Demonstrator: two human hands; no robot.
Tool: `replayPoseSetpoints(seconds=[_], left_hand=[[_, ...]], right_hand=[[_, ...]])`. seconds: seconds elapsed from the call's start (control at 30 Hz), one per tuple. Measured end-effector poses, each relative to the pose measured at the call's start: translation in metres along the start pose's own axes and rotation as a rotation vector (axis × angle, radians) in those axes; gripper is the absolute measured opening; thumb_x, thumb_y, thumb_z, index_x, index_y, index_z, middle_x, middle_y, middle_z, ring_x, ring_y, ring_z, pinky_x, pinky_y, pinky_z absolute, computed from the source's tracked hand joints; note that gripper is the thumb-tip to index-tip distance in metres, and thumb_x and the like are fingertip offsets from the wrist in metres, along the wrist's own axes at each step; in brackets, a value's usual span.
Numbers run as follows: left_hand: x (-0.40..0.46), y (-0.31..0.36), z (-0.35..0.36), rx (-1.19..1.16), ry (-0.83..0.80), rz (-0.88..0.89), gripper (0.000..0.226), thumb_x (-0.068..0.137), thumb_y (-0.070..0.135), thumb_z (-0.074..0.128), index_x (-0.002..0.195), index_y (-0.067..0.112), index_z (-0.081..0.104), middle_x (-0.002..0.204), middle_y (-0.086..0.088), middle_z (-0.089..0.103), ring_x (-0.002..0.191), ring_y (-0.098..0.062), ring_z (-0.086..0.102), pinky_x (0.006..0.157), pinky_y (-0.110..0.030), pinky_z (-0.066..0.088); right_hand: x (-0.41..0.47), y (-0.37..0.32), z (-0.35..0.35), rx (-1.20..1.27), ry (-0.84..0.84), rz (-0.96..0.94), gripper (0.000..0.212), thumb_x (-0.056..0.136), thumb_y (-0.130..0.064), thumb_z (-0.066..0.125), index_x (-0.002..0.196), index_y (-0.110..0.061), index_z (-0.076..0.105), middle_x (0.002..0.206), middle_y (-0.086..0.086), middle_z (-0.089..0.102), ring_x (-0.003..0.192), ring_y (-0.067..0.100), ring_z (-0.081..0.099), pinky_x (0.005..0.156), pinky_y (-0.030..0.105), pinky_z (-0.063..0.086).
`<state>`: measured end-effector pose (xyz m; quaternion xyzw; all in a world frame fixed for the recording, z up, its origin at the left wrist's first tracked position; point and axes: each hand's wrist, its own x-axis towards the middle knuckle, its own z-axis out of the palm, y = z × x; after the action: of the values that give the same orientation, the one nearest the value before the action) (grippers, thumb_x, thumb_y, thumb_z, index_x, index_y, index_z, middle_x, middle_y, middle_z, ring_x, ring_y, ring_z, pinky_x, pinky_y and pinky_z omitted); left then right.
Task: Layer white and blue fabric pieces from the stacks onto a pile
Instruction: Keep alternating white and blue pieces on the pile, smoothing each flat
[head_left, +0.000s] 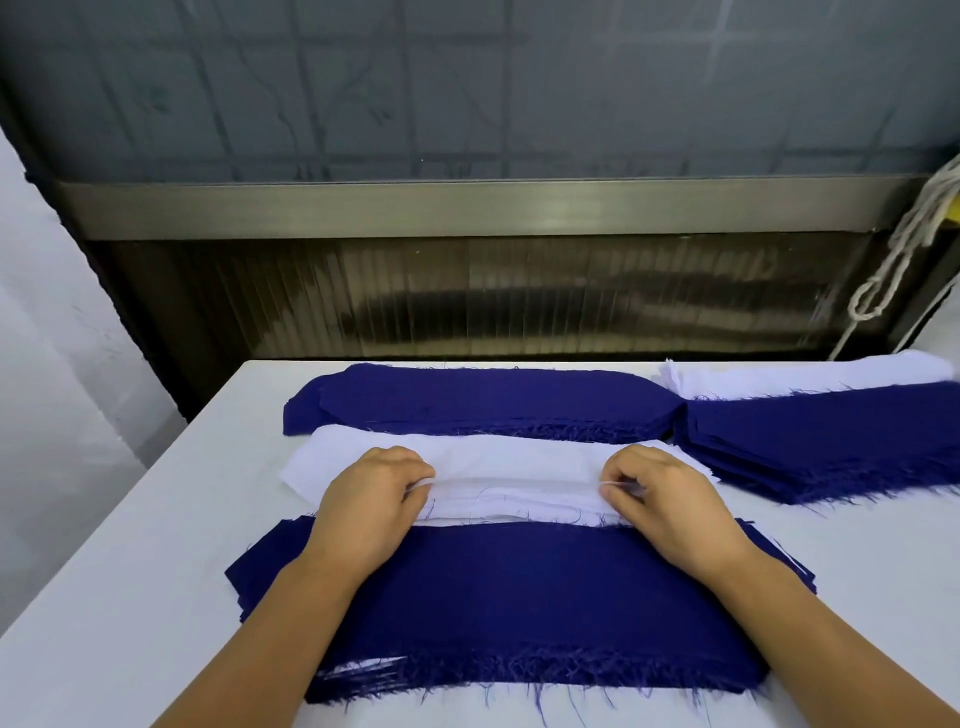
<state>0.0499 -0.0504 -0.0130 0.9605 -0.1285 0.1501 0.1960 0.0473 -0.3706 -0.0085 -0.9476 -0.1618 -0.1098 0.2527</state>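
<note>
My left hand (371, 499) and right hand (667, 501) each pinch the near edge of the top white piece (511, 470) on the white stack, between the far blue stack (483, 400) and the blue-topped pile (519, 597) nearest me. I should peel only one layer, lift evenly, keep it taut, then square it on the pile

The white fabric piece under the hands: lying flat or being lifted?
Being lifted at its near edge: both hands, left and right, pinch the white fabric piece, raising that edge; its far part lies on the stack.
</note>
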Motion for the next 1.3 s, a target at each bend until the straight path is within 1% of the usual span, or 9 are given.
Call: replayPoseSetpoints(seconds=[0.23, 0.4, 0.6, 0.77, 0.93, 1.03, 1.13, 1.23, 1.3], left_hand=[[-0.003, -0.003, -0.004, 0.042, 0.105, -0.163, 0.011, 0.092, 0.019, 0.059, 0.096, 0.024, 0.068, 0.091, 0.015, 0.061, 0.086, -0.008, 0.050, 0.067, -0.021, 0.039], [-0.007, -0.003, -0.014, 0.040, 0.145, -0.209, 0.012, 0.090, 0.013, 0.059, 0.085, 0.024, 0.063, 0.080, 0.012, 0.060, 0.076, -0.009, 0.051, 0.060, -0.021, 0.039], [-0.016, -0.001, -0.050, -0.101, 0.182, -0.124, 0.013, 0.089, 0.012, 0.066, 0.097, 0.020, 0.074, 0.096, 0.013, 0.062, 0.094, -0.010, 0.055, 0.079, -0.018, 0.040], [-0.035, -0.003, -0.101, -0.249, -0.135, -0.029, 0.025, 0.089, 0.017, 0.068, 0.084, 0.041, 0.073, 0.090, 0.019, 0.065, 0.087, -0.004, 0.062, 0.074, -0.014, 0.045], [-0.033, 0.000, -0.125, -0.325, -0.491, -0.042, 0.015, 0.089, 0.023, 0.069, 0.084, 0.037, 0.070, 0.088, 0.015, 0.070, 0.085, -0.005, 0.064, 0.075, -0.011, 0.045], [-0.029, 0.002, -0.116, -0.217, -0.325, -0.100, 0.021, 0.088, 0.019, 0.068, 0.075, 0.036, 0.066, 0.083, 0.017, 0.067, 0.082, -0.005, 0.062, 0.073, -0.015, 0.044], [-0.035, 0.007, -0.106, -0.069, 0.043, -0.082, 0.024, 0.087, 0.014, 0.068, 0.079, 0.036, 0.064, 0.083, 0.018, 0.064, 0.082, -0.002, 0.059, 0.071, -0.019, 0.046], [-0.052, 0.006, -0.100, -0.007, 0.272, 0.080, 0.019, 0.083, 0.007, 0.069, 0.084, 0.025, 0.067, 0.087, 0.018, 0.062, 0.081, -0.005, 0.055, 0.069, -0.016, 0.043], [-0.066, -0.001, -0.093, 0.026, 0.287, 0.226, 0.010, 0.085, 0.017, 0.060, 0.086, 0.020, 0.070, 0.090, 0.013, 0.064, 0.085, -0.002, 0.052, 0.075, -0.014, 0.041]], right_hand=[[-0.002, 0.000, -0.004, 0.222, -0.007, 0.092, 0.017, 0.094, -0.021, 0.057, 0.089, -0.035, 0.063, 0.090, -0.017, 0.065, 0.078, 0.006, 0.059, 0.070, 0.016, 0.046], [-0.003, -0.003, -0.005, 0.231, 0.085, 0.149, 0.023, 0.091, -0.016, 0.058, 0.085, -0.038, 0.058, 0.094, -0.021, 0.063, 0.095, -0.003, 0.056, 0.074, 0.011, 0.040], [-0.013, -0.019, -0.026, 0.265, 0.219, 0.135, 0.027, 0.089, -0.009, 0.061, 0.083, -0.035, 0.058, 0.088, -0.018, 0.065, 0.079, -0.005, 0.060, 0.062, 0.013, 0.042], [-0.028, -0.033, -0.071, 0.297, 0.016, 0.091, 0.012, 0.090, -0.025, 0.060, 0.092, -0.037, 0.064, 0.091, -0.016, 0.068, 0.083, 0.004, 0.063, 0.068, 0.018, 0.048], [-0.027, -0.032, -0.092, 0.272, -0.317, 0.155, 0.010, 0.090, -0.030, 0.066, 0.082, -0.034, 0.069, 0.088, -0.012, 0.070, 0.081, 0.009, 0.065, 0.076, 0.030, 0.053], [-0.027, -0.032, -0.083, 0.238, -0.197, 0.170, 0.013, 0.092, -0.030, 0.062, 0.079, -0.029, 0.065, 0.083, -0.004, 0.068, 0.077, 0.017, 0.063, 0.073, 0.038, 0.053], [-0.035, -0.033, -0.075, 0.216, 0.079, 0.110, 0.011, 0.094, -0.031, 0.058, 0.084, -0.036, 0.059, 0.088, -0.018, 0.065, 0.085, 0.002, 0.062, 0.067, 0.021, 0.049], [-0.050, -0.030, -0.071, 0.009, 0.342, -0.143, 0.016, 0.099, -0.030, 0.047, 0.091, -0.026, 0.060, 0.093, -0.020, 0.060, 0.090, 0.004, 0.058, 0.074, 0.016, 0.044], [-0.066, -0.020, -0.063, -0.167, 0.408, -0.350, 0.022, 0.099, -0.026, 0.044, 0.094, -0.015, 0.063, 0.096, -0.010, 0.060, 0.089, 0.010, 0.055, 0.082, 0.019, 0.040]])
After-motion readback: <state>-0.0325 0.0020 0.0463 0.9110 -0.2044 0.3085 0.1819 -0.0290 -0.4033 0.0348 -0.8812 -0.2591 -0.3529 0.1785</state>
